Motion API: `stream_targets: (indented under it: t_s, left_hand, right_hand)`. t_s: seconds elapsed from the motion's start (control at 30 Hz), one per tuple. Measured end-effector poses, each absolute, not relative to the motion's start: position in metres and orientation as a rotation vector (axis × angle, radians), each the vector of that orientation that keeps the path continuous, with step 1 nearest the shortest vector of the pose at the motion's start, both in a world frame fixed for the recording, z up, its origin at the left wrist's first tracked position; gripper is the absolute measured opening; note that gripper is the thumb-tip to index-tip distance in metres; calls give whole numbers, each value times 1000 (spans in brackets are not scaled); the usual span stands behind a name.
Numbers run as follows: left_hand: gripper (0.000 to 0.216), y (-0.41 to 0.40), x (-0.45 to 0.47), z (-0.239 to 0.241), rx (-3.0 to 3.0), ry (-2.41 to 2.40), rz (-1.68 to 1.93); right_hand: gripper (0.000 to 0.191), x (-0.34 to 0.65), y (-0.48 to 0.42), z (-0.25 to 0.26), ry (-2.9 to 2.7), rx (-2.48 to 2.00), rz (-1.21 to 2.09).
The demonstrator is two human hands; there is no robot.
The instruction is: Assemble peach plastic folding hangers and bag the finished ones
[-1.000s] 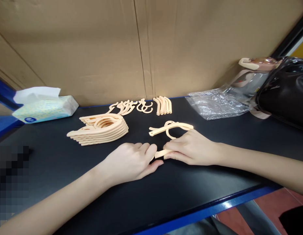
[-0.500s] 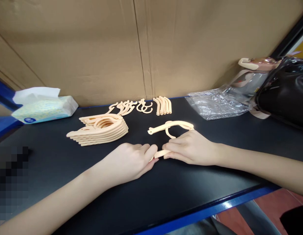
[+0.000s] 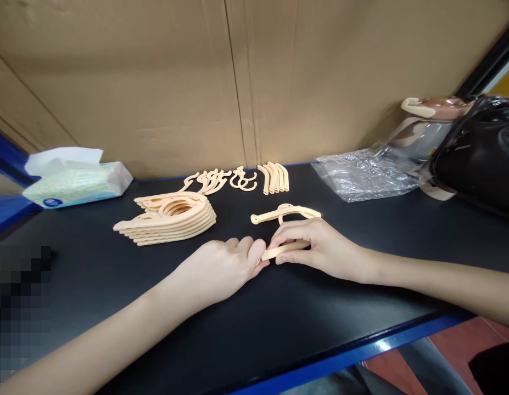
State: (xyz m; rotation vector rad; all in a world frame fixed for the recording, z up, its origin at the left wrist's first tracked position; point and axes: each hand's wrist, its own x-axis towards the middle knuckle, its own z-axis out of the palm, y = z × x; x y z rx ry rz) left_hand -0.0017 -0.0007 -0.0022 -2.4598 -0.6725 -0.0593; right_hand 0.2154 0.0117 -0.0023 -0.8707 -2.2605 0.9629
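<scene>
My right hand (image 3: 320, 249) pinches a peach plastic hanger (image 3: 285, 213) by its lower bar, just above the black table (image 3: 246, 323). The hanger's upper arm and hook loop show behind my fingers. My left hand (image 3: 221, 269) is curled, its fingertips gripping the left end of that same lower bar. To the left lies a stack of finished peach hangers (image 3: 167, 219).
Loose hook parts (image 3: 221, 180) and a row of curved bars (image 3: 273, 177) lie at the back by the cardboard wall. A tissue pack (image 3: 75, 178) sits far left. Clear plastic wrap (image 3: 361, 175), a bottle (image 3: 423, 129) and a black bag (image 3: 480, 156) fill the right.
My right hand has opened up and tilted, lifting the lower bar so more of it shows. The left hand has closed in on the bar's end.
</scene>
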Motion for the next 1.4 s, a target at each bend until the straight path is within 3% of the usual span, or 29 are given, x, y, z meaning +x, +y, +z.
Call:
stream_targets:
  t_s: [0.13, 0.23, 0.67, 0.9, 1.4]
  left_hand:
    - [21, -4, 3, -2, -2392, -655, -36]
    - [19, -5, 5, -3, -2364, -657, -25]
    - [18, -4, 5, -4, -2432, -702, -7]
    - [29, -2, 4, 0, -2742, -884, -63]
    - [30, -4, 2, 6, -2847, -967, 127]
  right_hand:
    - [9, 212, 11, -5, -1984, -989, 1372]
    - [15, 211, 11, -6, -1906, -976, 1447]
    - [8, 210, 10, -16, -1877, -938, 1346]
    - [4, 212, 10, -4, -2156, -935, 1081]
    - [8, 213, 11, -2, -2223, -891, 1087]
